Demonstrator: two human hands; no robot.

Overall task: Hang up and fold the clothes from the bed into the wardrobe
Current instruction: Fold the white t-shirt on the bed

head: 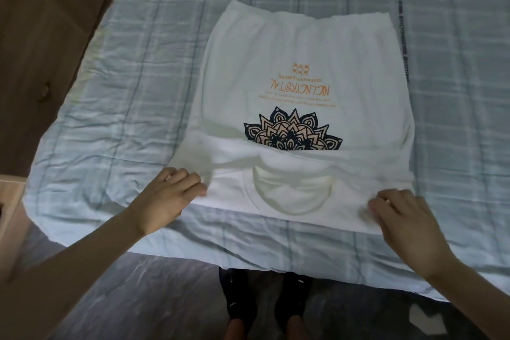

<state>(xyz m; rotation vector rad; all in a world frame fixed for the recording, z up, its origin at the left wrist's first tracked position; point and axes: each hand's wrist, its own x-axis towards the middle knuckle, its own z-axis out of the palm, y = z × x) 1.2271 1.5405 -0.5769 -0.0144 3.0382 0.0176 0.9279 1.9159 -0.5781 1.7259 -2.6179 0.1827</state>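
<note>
Both hands (168,196) (400,218) grip the white T-shirt's (298,44) near corners on the bed (110,91)

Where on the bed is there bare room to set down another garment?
Bare quilt lies left of the white T-shirt, toward the wooden wardrobe, and right of it, past the dark stripe. The near edge is crowded: left hand and right hand hold the shirt's shoulders.
</note>
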